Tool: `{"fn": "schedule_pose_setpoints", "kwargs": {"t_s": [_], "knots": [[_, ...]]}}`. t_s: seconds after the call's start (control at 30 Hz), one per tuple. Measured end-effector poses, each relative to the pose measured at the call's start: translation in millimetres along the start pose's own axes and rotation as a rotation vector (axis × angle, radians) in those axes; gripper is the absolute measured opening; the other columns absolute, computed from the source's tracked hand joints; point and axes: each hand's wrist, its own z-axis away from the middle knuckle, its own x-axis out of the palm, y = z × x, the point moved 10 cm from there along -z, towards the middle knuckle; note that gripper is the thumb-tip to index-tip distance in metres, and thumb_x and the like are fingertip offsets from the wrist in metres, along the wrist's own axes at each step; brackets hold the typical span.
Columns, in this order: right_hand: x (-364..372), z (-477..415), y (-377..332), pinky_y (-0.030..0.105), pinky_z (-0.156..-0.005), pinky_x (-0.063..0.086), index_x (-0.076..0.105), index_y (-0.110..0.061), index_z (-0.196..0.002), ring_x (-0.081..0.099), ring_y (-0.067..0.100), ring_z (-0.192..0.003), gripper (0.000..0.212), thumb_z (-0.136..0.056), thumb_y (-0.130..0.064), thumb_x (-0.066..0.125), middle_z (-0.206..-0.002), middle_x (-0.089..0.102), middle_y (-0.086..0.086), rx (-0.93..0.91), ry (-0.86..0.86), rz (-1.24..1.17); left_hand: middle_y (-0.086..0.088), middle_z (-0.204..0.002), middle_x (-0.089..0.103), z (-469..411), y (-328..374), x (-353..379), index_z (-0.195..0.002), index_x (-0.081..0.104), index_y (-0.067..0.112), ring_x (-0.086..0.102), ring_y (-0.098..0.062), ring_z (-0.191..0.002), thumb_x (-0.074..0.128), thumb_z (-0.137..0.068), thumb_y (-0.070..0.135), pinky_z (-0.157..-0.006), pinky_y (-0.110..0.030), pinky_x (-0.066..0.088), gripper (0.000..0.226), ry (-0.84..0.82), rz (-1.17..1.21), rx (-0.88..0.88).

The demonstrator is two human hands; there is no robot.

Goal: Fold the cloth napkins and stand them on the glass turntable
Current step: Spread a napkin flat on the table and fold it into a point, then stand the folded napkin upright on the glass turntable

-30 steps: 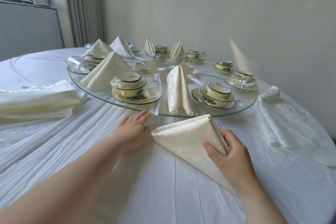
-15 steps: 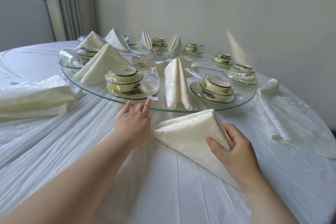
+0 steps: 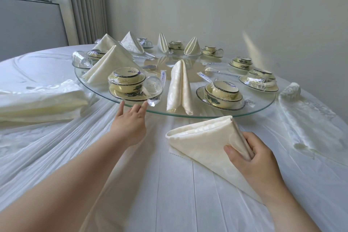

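Observation:
A folded cream napkin lies on the white tablecloth in front of the glass turntable. My right hand pinches its right folded edge between thumb and fingers. My left hand reaches forward with straight fingers, and its fingertips touch the turntable's near rim below a wrapped bowl set. Several folded napkins stand on the glass: one near the front, a large triangle at the left, others at the back.
Wrapped bowl-and-saucer sets ring the turntable, with wrapped spoons and upturned glasses between them. A stack of unfolded napkins lies on the table at the left. A loose crumpled cloth lies at the right.
My left hand has left the napkin's left corner and moved forward to the turntable's rim. My right hand keeps its hold on the napkin's right edge.

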Motion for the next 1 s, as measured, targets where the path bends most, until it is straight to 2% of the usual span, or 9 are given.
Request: {"fn": "schedule_pose_setpoints", "kwargs": {"t_s": [0.2,0.27,0.33,0.47,0.57,0.73,0.83,0.9,1.0], "knots": [[-0.8,-1.0,1.2,0.013,-0.053,0.038,0.056,-0.025,-0.076,0.053,0.012,-0.066,0.018,-0.064,-0.034,0.065,-0.075,0.061,-0.009,-0.004,0.012,-0.003,0.004,-0.141,0.029,-2.2,-29.0,-1.4,-0.147,-0.005,0.017,0.024,-0.013,-0.137,0.027,-0.087,0.004,-0.106,-0.047,-0.021,0.070,0.013,-0.041,-0.095],[-1.2,-0.8,2.1,0.014,-0.052,0.038,0.056,-0.023,-0.076,0.052,0.014,-0.065,0.017,-0.074,-0.022,0.073,-0.075,0.061,-0.007,-0.005,0.012,0.000,0.004,-0.144,0.028,-4.6,-40.8,-3.7,-0.147,-0.003,0.019,0.023,-0.012,-0.138,0.028,-0.087,0.003,-0.107,-0.047,-0.020,0.071,0.006,-0.025,-0.118],[-1.3,-0.8,3.5,0.015,-0.052,0.038,0.056,-0.021,-0.076,0.053,0.014,-0.065,0.017,-0.076,-0.012,0.071,-0.075,0.061,-0.007,-0.004,0.009,0.009,0.004,-0.149,0.023,-6.4,-51.9,-3.6,-0.148,-0.002,0.022,0.019,-0.012,-0.139,0.030,-0.088,0.002,-0.109,-0.046,-0.017,0.071,-0.032,0.004,-0.129],[-0.4,-0.9,4.2,0.018,-0.053,0.038,0.057,-0.020,-0.078,0.053,0.017,-0.069,0.015,-0.076,-0.012,0.070,-0.077,0.060,-0.005,0.003,0.001,0.008,0.005,-0.155,0.010,-5.6,-75.7,0.4,-0.148,0.002,0.023,0.008,-0.011,-0.142,0.031,-0.090,0.005,-0.113,-0.039,-0.009,0.067,-0.141,0.059,-0.174],[-0.8,-0.8,2.8,0.017,-0.053,0.037,0.055,-0.021,-0.076,0.052,0.018,-0.068,0.017,-0.076,-0.013,0.070,-0.077,0.059,-0.005,0.001,0.006,0.016,0.004,-0.155,0.008,1.1,-80.3,-10.2,-0.148,0.007,0.021,0.007,-0.011,-0.142,0.031,-0.091,0.004,-0.113,-0.035,-0.006,0.064,-0.058,0.100,-0.200],[-1.7,-0.5,1.5,0.014,-0.053,0.037,0.054,-0.025,-0.075,0.052,0.012,-0.066,0.020,-0.077,-0.013,0.070,-0.077,0.060,-0.011,-0.004,0.008,0.027,0.007,-0.155,0.005,23.4,-1.4,-27.8,-0.147,0.009,0.023,0.008,-0.008,-0.141,0.030,-0.098,0.016,-0.110,-0.023,-0.003,0.053,0.124,0.151,0.098],[-1.7,-0.8,2.1,0.015,-0.053,0.037,0.054,-0.025,-0.074,0.052,0.013,-0.067,0.020,-0.077,-0.013,0.070,-0.078,0.059,-0.012,0.001,0.013,0.031,0.012,-0.154,0.009,39.8,63.4,-16.6,-0.146,0.014,0.028,0.006,-0.003,-0.141,0.028,-0.100,0.021,-0.110,-0.021,-0.006,0.048,0.069,0.207,0.341],[-1.5,-1.2,4.0,0.015,-0.054,0.038,0.054,-0.025,-0.075,0.052,0.014,-0.069,0.019,-0.077,-0.014,0.069,-0.078,0.059,-0.012,0.005,0.013,0.037,0.012,-0.154,0.008,37.6,82.4,-9.8,-0.146,0.014,0.028,0.006,-0.003,-0.141,0.027,-0.100,0.022,-0.111,-0.022,-0.006,0.048,0.037,0.220,0.383],[-1.6,-1.9,6.8,0.016,-0.055,0.038,0.055,-0.024,-0.078,0.053,0.012,-0.070,0.016,-0.077,-0.016,0.069,-0.079,0.059,-0.014,0.009,0.012,0.049,0.009,-0.155,0.002,23.2,78.3,-2.5,-0.147,0.008,0.025,0.004,-0.005,-0.142,0.024,-0.101,0.027,-0.111,-0.023,-0.006,0.049,0.009,0.215,0.310]]}}
